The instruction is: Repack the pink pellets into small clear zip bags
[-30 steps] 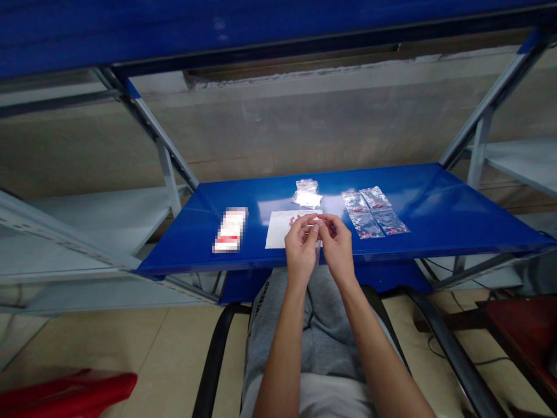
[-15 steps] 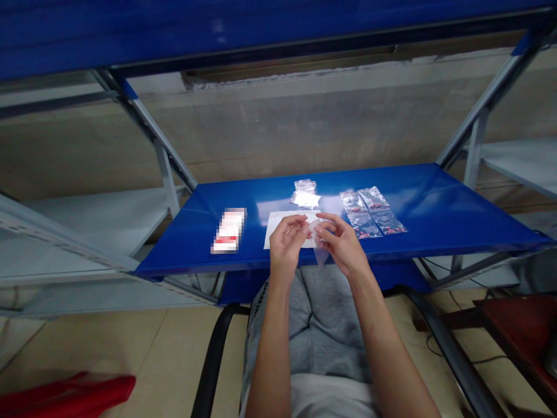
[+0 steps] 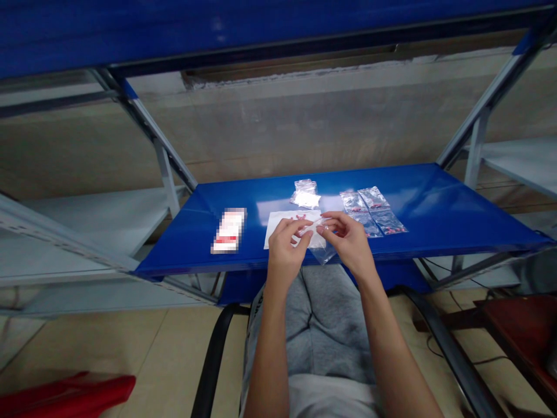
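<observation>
Your two bare hands meet in front of you above a glossy blue shelf [image 3: 456, 215], both pinching one small clear plastic bag [image 3: 322, 254]. Take that bag as the centre of a clock face, with twelve o'clock pointing away from you. Your left hand [image 3: 282, 249], at nine o'clock, grips the bag's upper part between thumb and fingers. Your right hand [image 3: 351, 241], at three o'clock, pinches it the same way, fingertips close to the left ones. The bag's loose lower end hangs toward six o'clock, by the shelf's near edge; whether anything lies inside it, you cannot tell.

Behind your fingers, a white sheet [image 3: 274, 229] lies flat, reaching out toward nine o'clock. Small red pieces [image 3: 300, 217] rest on it at eleven o'clock, partly hidden by your left hand. Near twelve o'clock, past the sheet, sits a pile of shiny clear bags [image 3: 306, 196]. At two o'clock, flat bags holding red bits [image 3: 383, 216] lie side by side, partly covered by your right hand. At nine o'clock, well apart from your left hand, is a pixelated white-and-red item [image 3: 230, 229].
</observation>
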`<state>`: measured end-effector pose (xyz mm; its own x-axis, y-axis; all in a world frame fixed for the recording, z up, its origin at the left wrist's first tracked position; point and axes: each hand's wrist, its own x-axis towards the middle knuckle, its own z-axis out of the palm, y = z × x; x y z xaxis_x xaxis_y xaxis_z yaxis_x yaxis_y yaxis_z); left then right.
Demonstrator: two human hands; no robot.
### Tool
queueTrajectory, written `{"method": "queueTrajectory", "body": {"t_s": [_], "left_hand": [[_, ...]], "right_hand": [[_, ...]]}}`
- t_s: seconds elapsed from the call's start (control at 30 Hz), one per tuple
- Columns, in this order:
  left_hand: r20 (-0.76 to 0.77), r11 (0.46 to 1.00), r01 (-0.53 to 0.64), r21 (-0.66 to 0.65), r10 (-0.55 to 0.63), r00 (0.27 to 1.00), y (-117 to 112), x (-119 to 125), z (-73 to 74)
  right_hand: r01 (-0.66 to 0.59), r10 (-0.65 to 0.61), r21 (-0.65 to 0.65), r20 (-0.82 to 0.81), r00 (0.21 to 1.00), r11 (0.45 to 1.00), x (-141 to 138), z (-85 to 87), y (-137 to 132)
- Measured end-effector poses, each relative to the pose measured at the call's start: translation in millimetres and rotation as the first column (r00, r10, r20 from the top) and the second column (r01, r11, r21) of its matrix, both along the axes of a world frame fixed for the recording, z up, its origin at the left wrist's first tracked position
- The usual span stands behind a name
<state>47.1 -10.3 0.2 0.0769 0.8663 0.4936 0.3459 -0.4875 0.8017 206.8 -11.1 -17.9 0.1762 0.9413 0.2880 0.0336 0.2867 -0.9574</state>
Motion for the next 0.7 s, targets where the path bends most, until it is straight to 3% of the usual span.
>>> {"method": "queueTrajectory", "body": {"t_s": [0.3,0.47,0.57,0.7], "left_hand": [[-0.038,0.999,-0.016,-0.035,0.014,0.999,2.7,-2.6,-3.8],[-0.064,0.995,-0.074,-0.065,0.069,0.996,5.3,-4.7,-5.3],[0.005,0.987,-0.091,-0.133,0.092,0.996,5.6,-4.5,-4.6],[0.113,0.964,-0.022,-0.266,0.054,0.992,5.7,-3.0,-5.7]], "right_hand": [[-0.013,0.003,0.044,0.214,0.977,0.999,1.1,2.9,-3.8],[0.036,-0.094,0.137,0.447,0.889,0.99,1.6,5.9,-7.4],[-0.046,-0.051,0.163,0.549,0.834,0.986,3.7,4.2,-10.2],[-0.126,0.03,0.111,0.624,0.781,0.986,3.8,-0.4,-11.8]]}}
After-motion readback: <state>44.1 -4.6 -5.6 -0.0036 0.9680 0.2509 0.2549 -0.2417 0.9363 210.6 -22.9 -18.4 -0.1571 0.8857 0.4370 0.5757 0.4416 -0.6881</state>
